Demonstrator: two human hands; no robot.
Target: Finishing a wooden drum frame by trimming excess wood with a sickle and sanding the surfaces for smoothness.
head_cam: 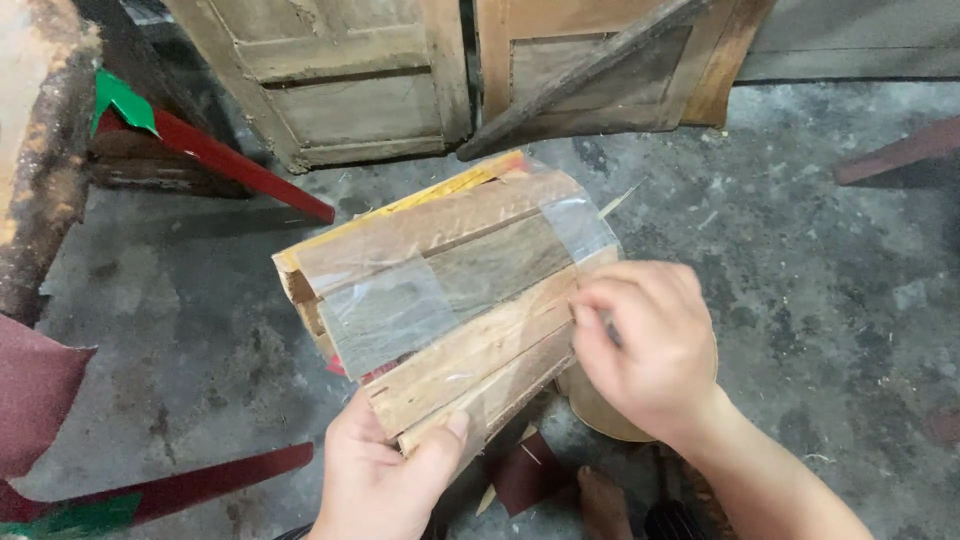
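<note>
Wooden slats (450,290), bundled side by side and bound with strips of clear tape (385,315), are held tilted above the concrete floor (800,260), their long edges running from seven o'clock up toward one o'clock. The bundle's upper edge carries a yellow strip (440,192). Open floor lies at three o'clock; old wooden doors (400,80) lean at twelve, and red bars (240,165) lie at ten and seven. The left hand (385,475), at six o'clock of the bundle, grips its lower corner, thumb pressed on top. The right hand (645,345), at four o'clock, pinches the tape end at the bundle's right edge.
</note>
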